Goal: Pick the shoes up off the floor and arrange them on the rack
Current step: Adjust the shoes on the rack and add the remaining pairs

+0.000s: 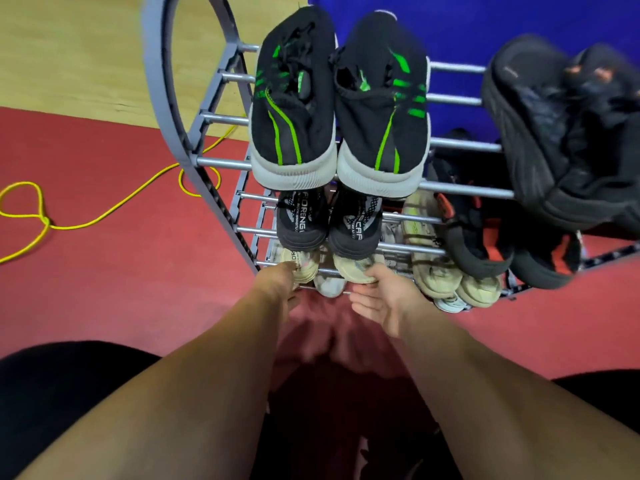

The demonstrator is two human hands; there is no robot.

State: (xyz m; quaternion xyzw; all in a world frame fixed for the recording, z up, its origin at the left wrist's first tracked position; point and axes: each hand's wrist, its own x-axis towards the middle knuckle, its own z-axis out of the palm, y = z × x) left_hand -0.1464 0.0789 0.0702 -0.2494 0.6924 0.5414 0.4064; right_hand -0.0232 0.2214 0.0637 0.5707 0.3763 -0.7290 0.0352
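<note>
A person reaches both bare arms to a low tier of a grey metal shoe rack (pixel 221 164) and sets a beige pair onto its rails. The right hand (pixel 384 303) bends its fingers (pixel 375 273) over the heel of the right beige sneaker (pixel 351 270), thumb spread apart below, apparently to push it squarely in. The left hand (pixel 277 285) touches the heel of the left beige sneaker (pixel 304 266); its grip cannot be told, as the fingers are hidden. Both shoes lie toes inward, heels at the front rail, side by side like the black-and-green sneakers (pixel 294 109) on the top tier and the black lettered shoes (pixel 301 223) just above the pair. A yellow cable (pixel 104 216) loops across the red floor (pixel 138 289).
</note>
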